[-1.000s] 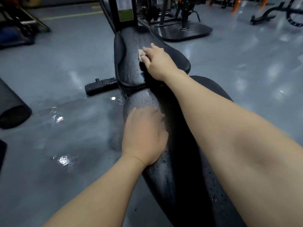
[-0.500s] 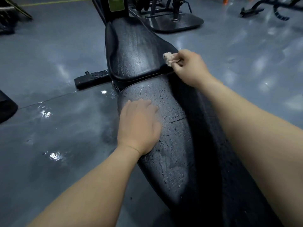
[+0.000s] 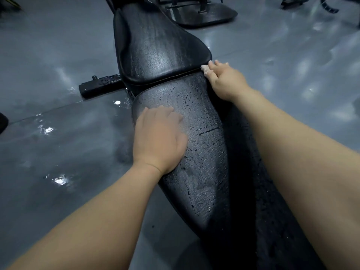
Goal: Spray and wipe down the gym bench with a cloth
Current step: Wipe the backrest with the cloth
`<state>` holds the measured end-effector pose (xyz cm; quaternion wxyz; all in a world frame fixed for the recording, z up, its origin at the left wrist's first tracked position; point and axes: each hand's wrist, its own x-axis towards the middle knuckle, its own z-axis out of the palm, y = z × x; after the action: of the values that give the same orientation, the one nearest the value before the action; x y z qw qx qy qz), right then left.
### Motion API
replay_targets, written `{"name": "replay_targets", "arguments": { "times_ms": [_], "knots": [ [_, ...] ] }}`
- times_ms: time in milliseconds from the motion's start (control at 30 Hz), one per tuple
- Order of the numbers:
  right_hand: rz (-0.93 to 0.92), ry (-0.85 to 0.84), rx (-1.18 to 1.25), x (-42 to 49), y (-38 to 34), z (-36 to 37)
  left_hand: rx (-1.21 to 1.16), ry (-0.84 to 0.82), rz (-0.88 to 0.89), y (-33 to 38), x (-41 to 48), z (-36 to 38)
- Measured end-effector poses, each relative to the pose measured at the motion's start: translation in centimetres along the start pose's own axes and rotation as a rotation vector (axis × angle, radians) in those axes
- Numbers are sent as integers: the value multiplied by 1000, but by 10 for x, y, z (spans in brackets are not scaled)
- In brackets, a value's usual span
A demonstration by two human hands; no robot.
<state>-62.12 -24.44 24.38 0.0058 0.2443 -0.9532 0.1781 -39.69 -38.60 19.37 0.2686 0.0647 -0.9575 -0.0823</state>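
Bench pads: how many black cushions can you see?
2. The far pad is beyond the seam; the near pad, wet with droplets, lies under the left hand. Others may be out of view.

Dim, bluish indoor light; overhead lamps throw soft white glare patches on the wet grey floor (image 3: 58, 180) and a sheen on the black worktop (image 3: 155, 61). A deep shadow darkens the worktop's lower right, wide-angle bending stretches the edges, and both forearms look slightly soft.

A person's left hand (image 3: 159, 139) lies flat on the wet black pad of a gym bench (image 3: 204, 145). The right hand (image 3: 226, 80) presses a small pale cloth (image 3: 205, 68) against the bench's right edge, at the seam between its two pads, above a grey floor (image 3: 58, 152) with wet patches.
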Motion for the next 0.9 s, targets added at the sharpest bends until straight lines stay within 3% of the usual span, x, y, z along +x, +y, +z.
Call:
{"name": "replay_targets", "arguments": {
  "times_ms": [300,633,833,900],
  "knots": [
    [-215,-2,-18,-69,-43,24,48,7,12,1,-2,0],
    [-64,-36,-131,-8,-36,5,51,0,6,2,0,0],
    [-333,-73,-67,-37,-73,13,74,-1,3,1,-1,0],
    [-344,-59,-40,-33,-65,8,69,-8,4,3,-2,0]
  ]
}}
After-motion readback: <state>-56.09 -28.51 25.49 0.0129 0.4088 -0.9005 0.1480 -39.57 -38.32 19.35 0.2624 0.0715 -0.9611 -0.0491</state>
